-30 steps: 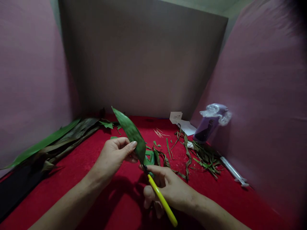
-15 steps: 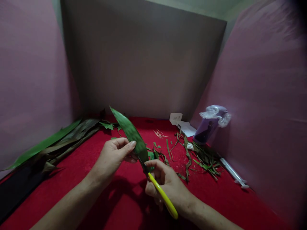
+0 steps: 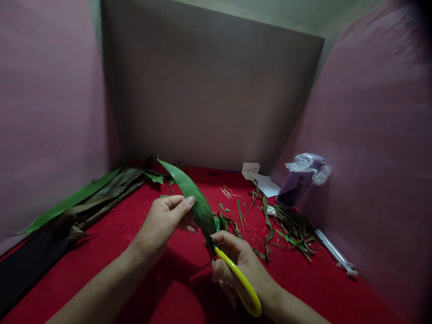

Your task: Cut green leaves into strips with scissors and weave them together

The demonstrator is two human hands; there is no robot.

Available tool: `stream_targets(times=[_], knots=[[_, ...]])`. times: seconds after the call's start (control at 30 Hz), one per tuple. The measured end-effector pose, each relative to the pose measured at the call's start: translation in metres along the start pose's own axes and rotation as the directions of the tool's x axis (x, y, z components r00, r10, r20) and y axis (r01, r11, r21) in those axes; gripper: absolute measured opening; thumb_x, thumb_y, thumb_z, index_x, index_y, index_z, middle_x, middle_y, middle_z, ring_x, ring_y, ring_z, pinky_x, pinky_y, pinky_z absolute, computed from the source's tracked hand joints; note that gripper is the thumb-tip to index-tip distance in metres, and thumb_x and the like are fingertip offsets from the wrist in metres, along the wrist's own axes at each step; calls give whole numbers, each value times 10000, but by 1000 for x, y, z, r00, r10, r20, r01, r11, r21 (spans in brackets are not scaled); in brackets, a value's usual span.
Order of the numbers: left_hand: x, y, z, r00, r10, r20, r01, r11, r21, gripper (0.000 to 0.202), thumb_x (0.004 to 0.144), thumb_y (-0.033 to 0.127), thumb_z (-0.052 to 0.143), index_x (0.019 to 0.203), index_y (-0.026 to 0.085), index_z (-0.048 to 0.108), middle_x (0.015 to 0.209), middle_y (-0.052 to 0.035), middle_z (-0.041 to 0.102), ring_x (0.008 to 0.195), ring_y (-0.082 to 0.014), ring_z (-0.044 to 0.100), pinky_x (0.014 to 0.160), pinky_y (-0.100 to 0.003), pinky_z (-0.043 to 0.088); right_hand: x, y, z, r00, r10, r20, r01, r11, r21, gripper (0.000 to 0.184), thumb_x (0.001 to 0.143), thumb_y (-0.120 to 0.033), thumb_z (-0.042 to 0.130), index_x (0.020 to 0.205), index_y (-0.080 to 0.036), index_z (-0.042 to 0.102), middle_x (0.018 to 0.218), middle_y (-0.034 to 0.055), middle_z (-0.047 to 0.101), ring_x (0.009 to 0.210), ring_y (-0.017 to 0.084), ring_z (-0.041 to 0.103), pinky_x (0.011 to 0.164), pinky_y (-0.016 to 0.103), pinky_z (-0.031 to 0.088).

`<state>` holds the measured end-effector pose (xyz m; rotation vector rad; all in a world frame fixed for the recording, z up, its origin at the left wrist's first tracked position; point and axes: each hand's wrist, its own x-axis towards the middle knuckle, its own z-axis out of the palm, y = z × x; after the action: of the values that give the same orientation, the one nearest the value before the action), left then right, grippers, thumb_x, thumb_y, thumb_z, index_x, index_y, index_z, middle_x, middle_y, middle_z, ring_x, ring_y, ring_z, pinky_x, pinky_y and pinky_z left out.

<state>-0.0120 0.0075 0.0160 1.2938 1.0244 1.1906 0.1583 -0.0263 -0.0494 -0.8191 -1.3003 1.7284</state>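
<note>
A long green leaf (image 3: 189, 189) is held up over the red cloth (image 3: 135, 229), its pointed tip toward the upper left. My left hand (image 3: 172, 218) pinches the leaf's left edge between thumb and fingers. My right hand (image 3: 239, 258) is closed around yellow-handled scissors (image 3: 240, 281), whose dark blades lie along the lower end of the leaf. One right fingertip is near the blades and the leaf's base. How far the blades are apart cannot be made out.
Large green and dried leaves (image 3: 104, 193) lie at left beside a black item (image 3: 32, 267). Toothpicks (image 3: 227, 192), leaf scraps (image 3: 293, 229), white paper (image 3: 265, 184), a plastic-topped purple container (image 3: 299, 182) and a syringe (image 3: 335, 252) are toward the right. Walls close in three sides.
The whole view has shifted slightly. My right hand and the scissors sit a little lower and farther right. The leaf is tilted a bit more, with both grips kept.
</note>
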Motion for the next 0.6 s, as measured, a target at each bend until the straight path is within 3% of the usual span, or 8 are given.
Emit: stream_targets(times=[0.27,0.6], knots=[[-1,1,-1,999,-33,7,33,999,-36,275,762,354,570,621,124,626,594,-63,667,551,-156,611,518,-250,499,-3,0,2,1000,-7,15,7,1000,-11,446,652,-417,721,923,-175,464,547,-71,549,270,9,376,243,99,307],[-1,4,0,998,-65,10,65,995,-73,261,736,345,592,597,128,635,611,-77,684,548,-161,621,513,-252,495,-5,-8,6,999,-27,-36,24,997,-74,549,584,-560,710,904,-168,498,538,-56,501,392,34,366,353,143,241]])
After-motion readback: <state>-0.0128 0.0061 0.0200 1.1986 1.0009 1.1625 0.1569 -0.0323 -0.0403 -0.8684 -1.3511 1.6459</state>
